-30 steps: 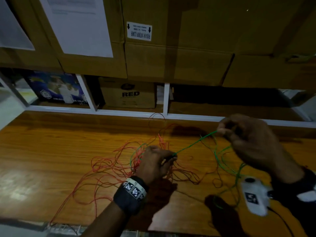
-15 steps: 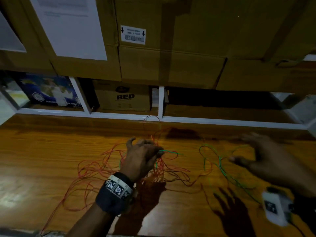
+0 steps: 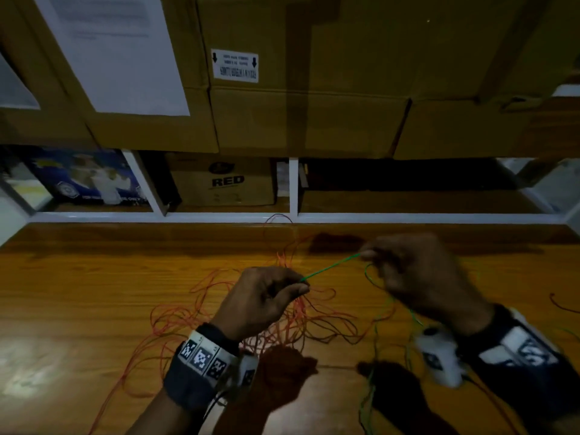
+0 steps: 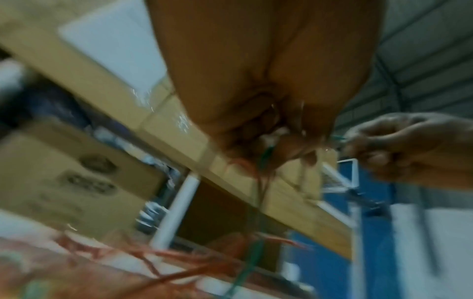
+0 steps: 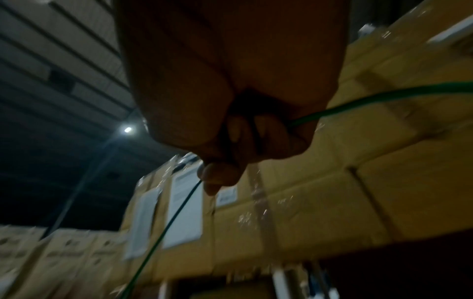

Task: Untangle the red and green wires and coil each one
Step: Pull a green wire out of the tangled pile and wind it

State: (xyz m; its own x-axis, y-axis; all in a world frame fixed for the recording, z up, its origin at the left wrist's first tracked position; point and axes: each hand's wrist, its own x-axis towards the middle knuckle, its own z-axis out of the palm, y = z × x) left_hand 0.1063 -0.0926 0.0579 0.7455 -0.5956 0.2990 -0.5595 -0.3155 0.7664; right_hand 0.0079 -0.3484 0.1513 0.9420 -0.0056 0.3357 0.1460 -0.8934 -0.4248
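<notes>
A loose tangle of red wire [image 3: 201, 312] sprawls over the wooden table [image 3: 78, 277], mostly under and left of my left hand. A short stretch of green wire [image 3: 329, 267] runs taut between both hands. My left hand [image 3: 301, 285] pinches its lower end above the red tangle; red and green strands hang below the left hand [image 4: 271, 145] in the wrist view. My right hand [image 3: 368, 255] pinches the upper end, and the green wire [image 5: 176, 212] leaves its fingertips while more green wire [image 3: 376, 334] loops down to the table.
Stacked cardboard boxes [image 3: 307, 89] fill the shelf behind the table, above a white shelf rail [image 3: 408, 218]. A box marked RED [image 3: 226, 183] sits in the lower shelf bay. A stray red strand [image 3: 561, 304] lies at the table's right side.
Half a second ago my right hand hovered open over the green loops. It has since risen and pinched the green wire, pulling it taut against my left hand.
</notes>
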